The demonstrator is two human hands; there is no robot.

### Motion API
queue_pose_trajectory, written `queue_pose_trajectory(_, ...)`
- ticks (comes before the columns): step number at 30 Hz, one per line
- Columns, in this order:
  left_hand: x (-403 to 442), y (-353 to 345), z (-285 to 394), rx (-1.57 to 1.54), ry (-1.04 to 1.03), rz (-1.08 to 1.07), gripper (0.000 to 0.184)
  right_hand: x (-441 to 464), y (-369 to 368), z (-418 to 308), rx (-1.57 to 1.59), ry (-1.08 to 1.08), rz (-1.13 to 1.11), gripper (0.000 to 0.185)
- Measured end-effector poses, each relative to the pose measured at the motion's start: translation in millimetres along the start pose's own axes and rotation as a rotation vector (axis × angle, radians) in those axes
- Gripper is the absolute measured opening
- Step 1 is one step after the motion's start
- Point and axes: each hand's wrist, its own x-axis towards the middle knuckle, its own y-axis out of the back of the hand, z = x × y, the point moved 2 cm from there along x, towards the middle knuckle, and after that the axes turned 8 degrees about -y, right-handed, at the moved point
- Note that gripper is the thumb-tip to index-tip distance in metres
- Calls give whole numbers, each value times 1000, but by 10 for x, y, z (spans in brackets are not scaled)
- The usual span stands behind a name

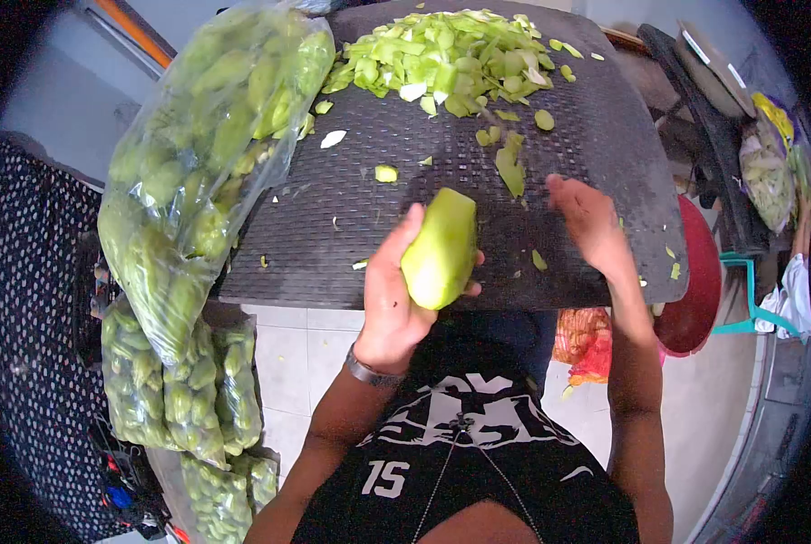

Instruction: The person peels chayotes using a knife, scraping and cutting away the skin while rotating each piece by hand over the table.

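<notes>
A pale green, peeled oblong fruit with flat facets rests in my left hand, whose fingers wrap round it from below, above the table's near edge. To its right my right hand is raised over the table, apart from the fruit. Its fingers are curled and blurred; whatever they may hold cannot be made out. Just left of that hand is a strip of green peel. Farther back lies a broad heap of green peelings. Loose scraps are scattered about the dark woven-textured table.
A big clear plastic bag of green fruit lies along the table's left side. More filled bags stand on the floor below. At right are a dark red tub, a turquoise stool and a bag on a dark seat.
</notes>
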Motion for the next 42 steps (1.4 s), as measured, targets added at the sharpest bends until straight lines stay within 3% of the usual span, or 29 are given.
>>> queue_pose_trajectory(3, 94, -7, 33, -82, -23, 61, 54, -204, 116, -324, 227, -467, -363, 56)
queue_pose_trajectory(5, 208, 99, -25, -150, 6, 73, 53, -287, -84, -282, 187, -1, -184, 59)
queue_pose_trajectory(7, 265, 111, -134, -138, -2, 71, 52, -535, -177, -492, 108, 38, -166, 55)
queue_pose_trajectory(9, 297, 185, -280, -234, 1, 107, 52, -831, -224, -720, -52, 208, -124, 55)
queue_pose_trajectory(10, 243, 139, -212, -229, 135, 3, 51, -924, -250, -789, -134, 289, -103, 56)
queue_pose_trajectory(13, 226, 70, -216, -195, 118, 7, 49, -1004, -357, -792, -190, 401, 3, 59)
queue_pose_trajectory(18, 25, -190, -166, -71, -21, 174, 47, -1011, -349, -798, -219, 416, 6, 57)
queue_pose_trajectory(20, 142, -106, -232, -165, 61, 200, 45, -1018, -354, -795, -219, 425, 17, 58)
queue_pose_trajectory(23, 185, -3, -255, -223, 75, 47, 42, -1012, -359, -814, -193, 416, 23, 57)
queue_pose_trajectory(26, 189, 62, -252, -199, -15, 25, 45, -944, -384, -748, -181, 420, 48, 58)
queue_pose_trajectory(28, 55, -84, -223, -104, -181, 80, 45, -898, -386, -709, -198, 418, 58, 61)
queue_pose_trajectory(31, 169, -11, -249, -157, -121, 141, 47, -876, -335, -715, -170, 456, 44, 59)
queue_pose_trajectory(32, 207, 54, -246, -206, -48, 162, 48, -841, -311, -672, -199, 339, 59, 58)
queue_pose_trajectory(35, 99, 129, -49, -187, 42, -101, 50, -607, -162, -412, -237, 40, 87, 54)
queue_pose_trajectory(37, 49, -16, 48, -163, 25, -58, 46, -425, -37, -184, -211, -95, 79, 53)
queue_pose_trajectory(40, 117, -105, 11, -84, 24, 54, 47, -460, -40, -297, 88, -94, 36, 53)
queue_pose_trajectory(42, 223, -45, -84, -81, 50, 58, 46, -568, -102, -457, 31, 0, 23, 52)
